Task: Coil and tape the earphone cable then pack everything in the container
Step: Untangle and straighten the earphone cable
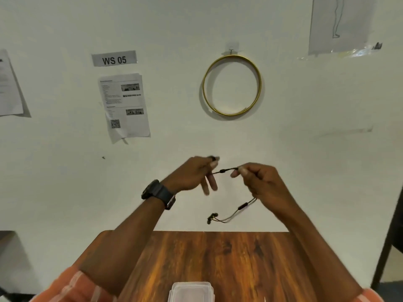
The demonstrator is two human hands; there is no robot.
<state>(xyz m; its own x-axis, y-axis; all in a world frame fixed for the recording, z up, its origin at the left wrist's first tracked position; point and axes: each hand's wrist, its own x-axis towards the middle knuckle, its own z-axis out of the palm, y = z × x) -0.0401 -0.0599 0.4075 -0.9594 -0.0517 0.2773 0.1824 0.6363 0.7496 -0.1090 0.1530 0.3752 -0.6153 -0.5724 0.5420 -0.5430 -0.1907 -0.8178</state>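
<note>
A black earphone cable [224, 170] stretches between both my hands, held up in front of the wall above the table. My left hand [194, 174] pinches one end near its fingertips, with a dark watch on that wrist. My right hand [259, 182] grips the cable further along. From under the right hand the rest of the cable hangs down, carrying an inline remote [242, 206] and ending in two earbuds [212, 217]. A clear plastic container [191, 290] with its lid on sits at the near edge of the wooden table [229, 258]. No tape is visible.
A white wall stands right behind the table, with a gold hoop [232, 85] on a hook, a "WS 05" label [114, 58] and printed sheets [124, 105]. A dark frame [390, 236] rises at the right edge.
</note>
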